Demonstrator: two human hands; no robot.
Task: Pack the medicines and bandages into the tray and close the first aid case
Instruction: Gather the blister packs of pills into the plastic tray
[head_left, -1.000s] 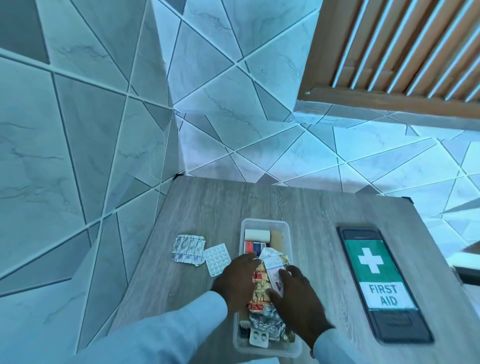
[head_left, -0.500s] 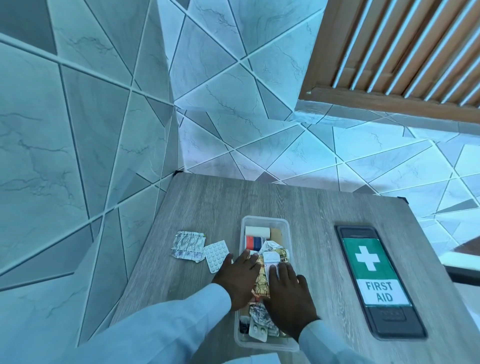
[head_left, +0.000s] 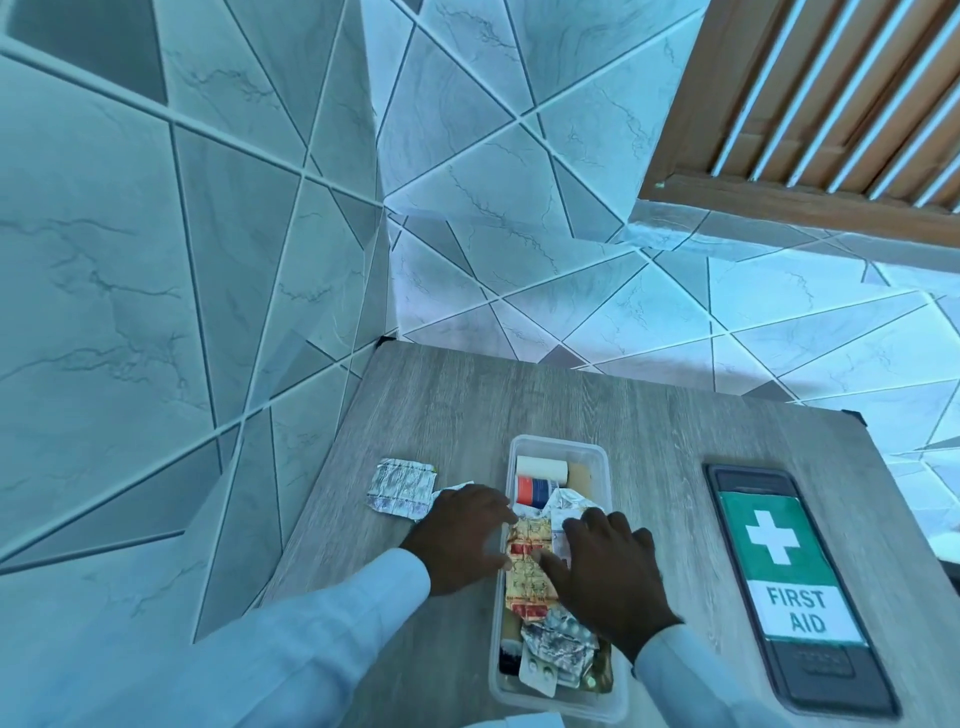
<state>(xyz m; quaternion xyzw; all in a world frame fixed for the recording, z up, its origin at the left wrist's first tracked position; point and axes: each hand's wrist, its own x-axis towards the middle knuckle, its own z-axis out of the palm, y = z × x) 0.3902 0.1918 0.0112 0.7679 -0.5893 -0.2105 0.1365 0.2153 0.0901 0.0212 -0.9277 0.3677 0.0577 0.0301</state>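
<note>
A clear plastic tray (head_left: 605, 457) stands on the wooden table, filled with a white bandage roll (head_left: 542, 466), a red and blue packet (head_left: 535, 488), orange blister strips (head_left: 527, 566) and silver pill strips (head_left: 558, 647). My right hand (head_left: 605, 569) lies flat on the strips inside the tray. My left hand (head_left: 465, 535) rests on the table by the tray's left wall, over a white pill blister (head_left: 452, 488) whose edge peeks out. A silver foil strip (head_left: 400, 487) lies further left. The case lid (head_left: 795, 582), marked FIRST AID, lies to the right.
The table (head_left: 519, 405) sits in a corner of tiled walls, with the wall close on the left and behind. A wooden slatted frame (head_left: 810, 98) is at the upper right. A white object pokes in at the bottom edge (head_left: 524, 722).
My left hand has slid left out of the tray and now covers the white pill blister on the table. My right hand has stayed pressed flat on the strips.
</note>
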